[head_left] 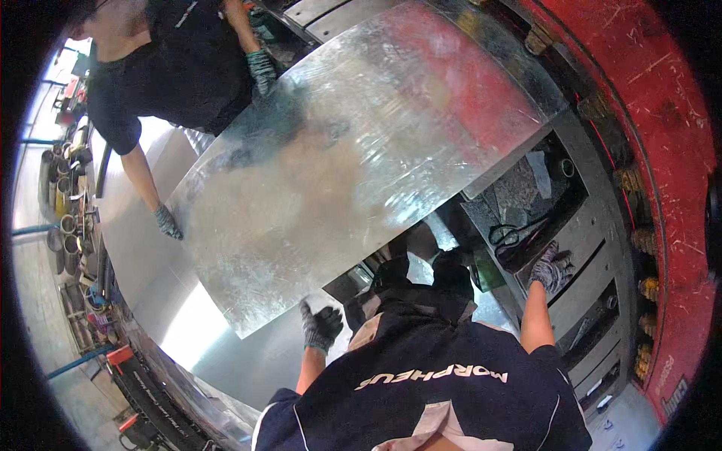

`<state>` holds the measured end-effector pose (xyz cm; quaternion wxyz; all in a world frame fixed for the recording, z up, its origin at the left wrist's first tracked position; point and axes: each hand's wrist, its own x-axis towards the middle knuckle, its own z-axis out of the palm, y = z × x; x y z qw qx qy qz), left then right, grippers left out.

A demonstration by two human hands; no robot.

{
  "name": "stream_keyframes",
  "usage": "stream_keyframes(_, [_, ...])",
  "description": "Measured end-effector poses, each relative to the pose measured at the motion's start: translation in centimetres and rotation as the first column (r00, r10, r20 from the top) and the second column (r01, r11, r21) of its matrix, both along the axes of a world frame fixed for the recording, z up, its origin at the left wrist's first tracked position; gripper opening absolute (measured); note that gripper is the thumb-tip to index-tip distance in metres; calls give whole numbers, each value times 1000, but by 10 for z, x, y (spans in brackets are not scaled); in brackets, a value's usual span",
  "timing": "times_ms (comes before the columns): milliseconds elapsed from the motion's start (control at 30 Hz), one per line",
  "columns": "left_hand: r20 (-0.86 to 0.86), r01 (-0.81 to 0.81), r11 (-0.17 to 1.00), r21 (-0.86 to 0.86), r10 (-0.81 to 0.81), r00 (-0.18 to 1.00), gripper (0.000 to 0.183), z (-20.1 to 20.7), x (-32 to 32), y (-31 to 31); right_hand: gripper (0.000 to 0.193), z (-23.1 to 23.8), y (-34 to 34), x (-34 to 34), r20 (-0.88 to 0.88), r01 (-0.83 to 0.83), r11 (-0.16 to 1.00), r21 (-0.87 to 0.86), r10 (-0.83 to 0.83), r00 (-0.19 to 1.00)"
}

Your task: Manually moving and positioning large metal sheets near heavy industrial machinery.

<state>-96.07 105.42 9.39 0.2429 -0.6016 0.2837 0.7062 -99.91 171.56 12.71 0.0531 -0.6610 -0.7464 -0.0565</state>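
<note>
a large, pale silver metal sheet point(323, 180), scuffed and reflective, stretched between the person and a co-worker in a black shirt point(188, 75), its right end toward a long, scratched red machine beam point(639, 98). the person's left hand point(322, 327), in a grey knit glove with a dark palm, was just beside the sheet's near edge, close to its left end — the thumb stood apart from the fingers, nothing showed in its grasp, and whether it touched the sheet could not be told. the person's right hand point(553, 270), in a grey striped knit glove, was off the sheet's near edge, toward its right end, resting on a dark grey slotted metal bed point(583, 259); its fingers lay extended and near one another, pinching nothing visible.

between that hand and the sheet, a dark recessed tray held a pair of black-handled scissors point(504, 237), flat grey scraps point(516, 186) and a small round ring point(567, 167). the co-worker's two gloved hands were at the sheet's far side — one point(169, 223) by its left corner, the other point(261, 73) farther along the far edge; how their fingers gripped could not be told. past the sheet's left end lay a smooth, bright silver metal surface point(147, 274).
</note>
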Motion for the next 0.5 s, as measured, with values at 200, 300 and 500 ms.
stream_keyframes(200, [-385, -313, 948, -58, 268, 883, 93, 10, 1, -32, 79, -14, -124, -47, -384, -544, 834, 90, 533, 754])
stream_keyframes(300, [-630, -155, 973, -170, 14, 777, 79, -16, -42, -41, 57, 34, -249, -77, -774, -701, 641, -313, 256, 580])
stream_keyframes(500, [-664, -351, 931, -102, 199, 721, 74, -10, -71, -48, 58, -50, -374, -67, -916, -818, -412, -402, 184, 357])
